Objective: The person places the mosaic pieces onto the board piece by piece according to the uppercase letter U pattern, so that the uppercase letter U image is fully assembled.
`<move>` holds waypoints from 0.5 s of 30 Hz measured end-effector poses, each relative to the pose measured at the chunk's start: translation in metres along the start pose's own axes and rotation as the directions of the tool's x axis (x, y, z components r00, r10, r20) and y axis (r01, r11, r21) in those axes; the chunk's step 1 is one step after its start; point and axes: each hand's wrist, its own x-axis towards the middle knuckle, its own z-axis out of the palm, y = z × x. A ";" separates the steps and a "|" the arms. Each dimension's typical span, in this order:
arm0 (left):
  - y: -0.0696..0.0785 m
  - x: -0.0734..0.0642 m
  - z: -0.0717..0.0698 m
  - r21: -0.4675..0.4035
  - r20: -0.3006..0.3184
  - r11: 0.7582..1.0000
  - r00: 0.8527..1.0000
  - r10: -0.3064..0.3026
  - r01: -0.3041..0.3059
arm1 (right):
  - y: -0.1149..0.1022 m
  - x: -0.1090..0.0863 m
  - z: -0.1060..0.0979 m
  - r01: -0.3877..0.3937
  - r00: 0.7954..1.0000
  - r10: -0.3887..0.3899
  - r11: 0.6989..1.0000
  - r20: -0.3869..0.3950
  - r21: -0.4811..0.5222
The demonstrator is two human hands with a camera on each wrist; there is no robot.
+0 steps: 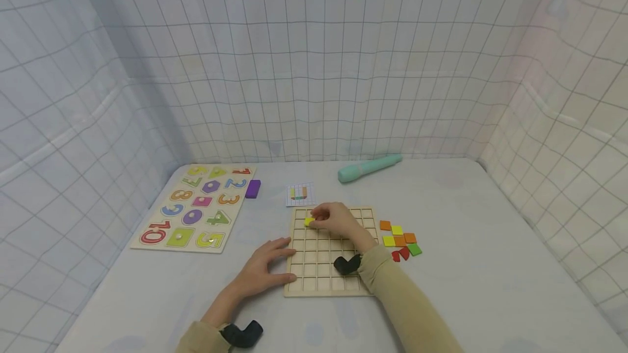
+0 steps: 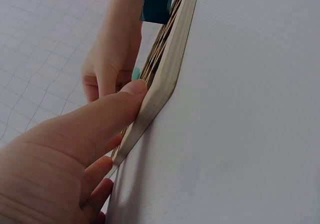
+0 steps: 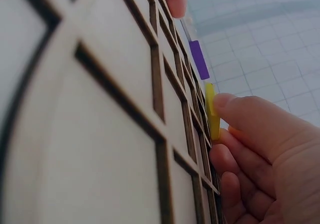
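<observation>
A wooden grid board lies flat on the table. Over a cell near its far left corner, my right hand pinches a yellow square tile between thumb and fingers. The right wrist view has this tile edge-on, close against the grid, with a sliver of orange behind the thumb. My left hand rests along the board's left side, fingers extended, its thumb touching the rim. Beyond the board lies a small pattern card printed with a coloured shape on a grid.
Right of the board are loose orange, yellow and green square tiles and red pieces. A number-and-shape puzzle board lies at left, beside a purple block. At the back lies a teal baton-shaped object. Grid-patterned cloth walls enclose the table.
</observation>
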 end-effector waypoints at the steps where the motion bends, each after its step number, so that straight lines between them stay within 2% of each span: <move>1: 0.000 0.000 0.000 -0.002 0.000 1.000 1.000 0.000 0.000 | 0.000 0.000 0.000 -0.001 1.000 0.001 1.000 -0.001 -0.009; 9: -0.001 0.001 0.001 -0.002 0.003 1.000 1.000 0.001 -0.001 | -0.002 -0.002 0.000 -0.015 1.000 0.016 1.000 0.009 -0.026; 15: -0.002 0.001 0.001 0.002 0.002 1.000 1.000 -0.003 0.003 | -0.004 -0.003 -0.001 0.007 1.000 -0.006 0.999 0.021 -0.041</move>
